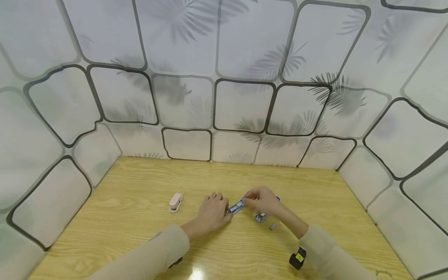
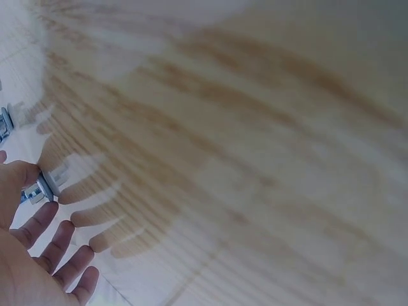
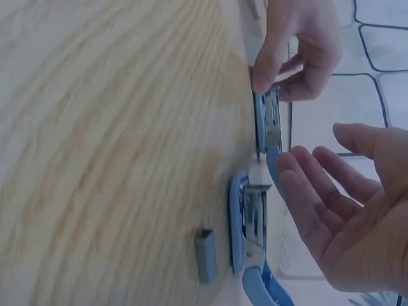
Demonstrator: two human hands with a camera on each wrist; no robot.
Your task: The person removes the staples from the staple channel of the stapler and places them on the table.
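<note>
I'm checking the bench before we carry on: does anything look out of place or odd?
Yes: two blue staplers lie opened out flat on the wooden table. One is held between the left hand and right hand; the other lies beside it. A small grey staple block lies loose. The pink stapler sits closed, apart.

The person wears a soft top with long sleeves. The left sleeve [image 1: 150, 254] is light beige and reaches down to the wrist. The right sleeve [image 1: 329, 252] is the same light beige. Both hands are bare, with no rings or gloves. A small black box [image 1: 297, 258] with a yellow patch sits on a strap at 9 o'clock from the right sleeve. A bit of another dark box [image 1: 175, 263] peeks out under the left sleeve, at 5 o'clock.
</note>
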